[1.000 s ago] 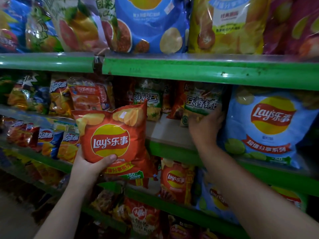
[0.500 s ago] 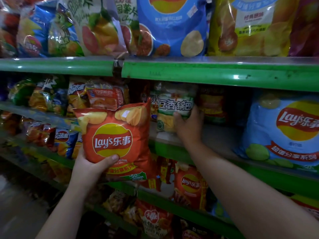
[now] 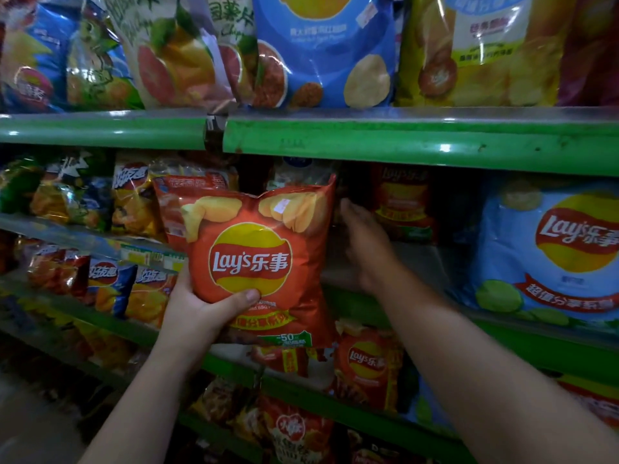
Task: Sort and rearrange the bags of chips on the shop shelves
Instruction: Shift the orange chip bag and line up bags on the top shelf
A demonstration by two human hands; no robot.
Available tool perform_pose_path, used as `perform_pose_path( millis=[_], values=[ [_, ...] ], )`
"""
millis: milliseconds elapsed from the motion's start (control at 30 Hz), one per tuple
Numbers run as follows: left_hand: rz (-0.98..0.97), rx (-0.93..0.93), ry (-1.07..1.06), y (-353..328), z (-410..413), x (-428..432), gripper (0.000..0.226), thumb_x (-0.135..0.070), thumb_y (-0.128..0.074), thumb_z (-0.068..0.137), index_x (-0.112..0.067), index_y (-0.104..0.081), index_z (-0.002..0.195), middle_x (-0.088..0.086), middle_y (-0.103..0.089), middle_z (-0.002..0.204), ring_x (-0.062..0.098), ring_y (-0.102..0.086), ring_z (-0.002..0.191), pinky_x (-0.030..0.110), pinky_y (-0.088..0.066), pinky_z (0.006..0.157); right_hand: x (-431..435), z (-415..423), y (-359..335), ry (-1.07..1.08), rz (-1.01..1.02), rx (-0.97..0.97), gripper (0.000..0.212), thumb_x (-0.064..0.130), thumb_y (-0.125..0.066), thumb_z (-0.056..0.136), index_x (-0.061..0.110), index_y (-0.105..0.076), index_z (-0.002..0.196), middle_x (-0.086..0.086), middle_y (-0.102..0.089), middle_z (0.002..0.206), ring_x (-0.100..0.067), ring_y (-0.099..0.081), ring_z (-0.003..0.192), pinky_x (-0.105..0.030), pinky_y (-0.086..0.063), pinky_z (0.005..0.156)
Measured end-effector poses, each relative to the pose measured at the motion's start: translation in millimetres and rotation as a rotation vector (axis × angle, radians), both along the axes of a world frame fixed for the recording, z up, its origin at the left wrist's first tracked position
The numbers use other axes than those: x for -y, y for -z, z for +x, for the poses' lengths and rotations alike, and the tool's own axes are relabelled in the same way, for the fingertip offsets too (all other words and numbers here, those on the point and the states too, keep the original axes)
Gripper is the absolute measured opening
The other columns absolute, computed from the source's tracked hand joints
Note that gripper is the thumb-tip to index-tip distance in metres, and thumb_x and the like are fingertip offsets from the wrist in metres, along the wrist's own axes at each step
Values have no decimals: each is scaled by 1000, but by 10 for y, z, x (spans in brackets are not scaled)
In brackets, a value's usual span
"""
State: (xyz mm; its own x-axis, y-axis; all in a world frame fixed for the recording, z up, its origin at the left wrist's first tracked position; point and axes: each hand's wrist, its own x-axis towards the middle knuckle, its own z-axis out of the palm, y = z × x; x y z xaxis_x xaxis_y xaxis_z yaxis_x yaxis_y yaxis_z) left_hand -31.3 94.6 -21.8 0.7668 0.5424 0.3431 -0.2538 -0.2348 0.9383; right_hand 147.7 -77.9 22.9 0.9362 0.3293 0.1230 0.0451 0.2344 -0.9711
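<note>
My left hand (image 3: pixel 204 313) grips the lower edge of an orange Lay's bag (image 3: pixel 261 259) and holds it upright in front of the middle shelf (image 3: pixel 412 262). My right hand (image 3: pixel 363 242) reaches onto that shelf just right of the bag, fingers spread and pointing inward, with nothing seen in it. A white-and-green bag (image 3: pixel 301 174) stands behind the orange bag, mostly hidden. A dark orange Lay's bag (image 3: pixel 403 202) stands at the back of the shelf beyond my right hand.
A large light-blue Lay's bag (image 3: pixel 552 249) fills the right of the middle shelf. Small mixed bags (image 3: pixel 130 199) crowd its left part. Big bags (image 3: pixel 321 48) line the top shelf above the green rail (image 3: pixel 402 142). Lower shelves hold more orange bags (image 3: pixel 366 366).
My right hand slid the white-and-green bag to the left and let it go; it now stands behind the orange bag. The orange bag in my left hand rose toward the middle shelf.
</note>
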Motion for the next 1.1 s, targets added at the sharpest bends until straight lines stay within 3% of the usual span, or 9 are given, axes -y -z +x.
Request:
perform_pose_path(
  millis=[100,233,333,433,533,667,833,1000,1100],
  values=[
    [35,3,51,-114,207,312,72,-56,-89,33,-61,-55,97,-31,-68,95,-7,-67,82,10,-51,51,559,-267,44,-82,179,-80,48,63,-55,83,26,-70,108,0,-72,111,-19,-69,95,-36,-53,79],
    [103,-56,134,-266,512,794,83,-65,-86,37,-57,-50,111,-18,-69,103,4,-68,90,26,-56,71,1087,-615,30,45,-85,140,82,81,-68,53,42,-56,124,10,-69,118,-11,-68,102,-35,-57,82],
    [40,-68,226,-381,746,1076,97,-56,-90,38,-41,-49,124,-10,-71,106,11,-71,91,32,-60,72,1252,-622,-89,227,-260,206,94,72,-75,51,47,-40,134,19,-64,118,-7,-66,101,-35,-59,81],
    [1,-64,246,-554,974,1254,98,-54,-93,35,-42,-46,119,-13,-68,101,6,-70,81,21,-57,55,1326,-477,-228,289,-174,201,65,48,-77,71,43,-47,129,16,-65,116,-11,-67,99,-38,-60,80],
    [31,-43,264,-691,1188,1322,91,-57,-88,34,-48,-43,112,-19,-65,94,-4,-67,72,9,-48,46,1321,-356,-330,357,-175,206,68,39,-73,82,34,-38,141,7,-59,131,-17,-63,110,-41,-57,87],
    [88,23,312,-572,1350,1287,76,-44,-90,50,-54,-44,110,-29,-69,94,-7,-67,84,10,-54,59,1275,-241,-324,384,-342,265,71,36,-68,87,27,-28,146,3,-51,141,-22,-55,123,-39,-52,94],
    [86,55,324,-398,1421,1219,92,-44,-92,54,-43,-41,131,-18,-68,109,-1,-67,96,15,-55,65,1332,-352,-212,434,-479,319,83,40,-67,87,29,-16,152,5,-39,151,-18,-42,135,-31,-43,100],
    [139,-49,231,-502,1374,1254,106,-52,-87,49,-38,-31,138,-20,-59,110,3,-63,93,16,-53,65,1652,-721,-191,438,-536,462,50,39,-62,88,32,-47,135,19,-56,122,0,-55,109,-24,-52,84],
    [393,-132,-96,-567,1249,1291,114,-67,-83,44,-25,-36,139,0,-63,121,22,-64,100,38,-55,82,2046,-914,-360,550,-539,657,25,35,-64,86,30,-64,110,22,-64,97,6,-61,89,-15,-52,68]
  ],
)
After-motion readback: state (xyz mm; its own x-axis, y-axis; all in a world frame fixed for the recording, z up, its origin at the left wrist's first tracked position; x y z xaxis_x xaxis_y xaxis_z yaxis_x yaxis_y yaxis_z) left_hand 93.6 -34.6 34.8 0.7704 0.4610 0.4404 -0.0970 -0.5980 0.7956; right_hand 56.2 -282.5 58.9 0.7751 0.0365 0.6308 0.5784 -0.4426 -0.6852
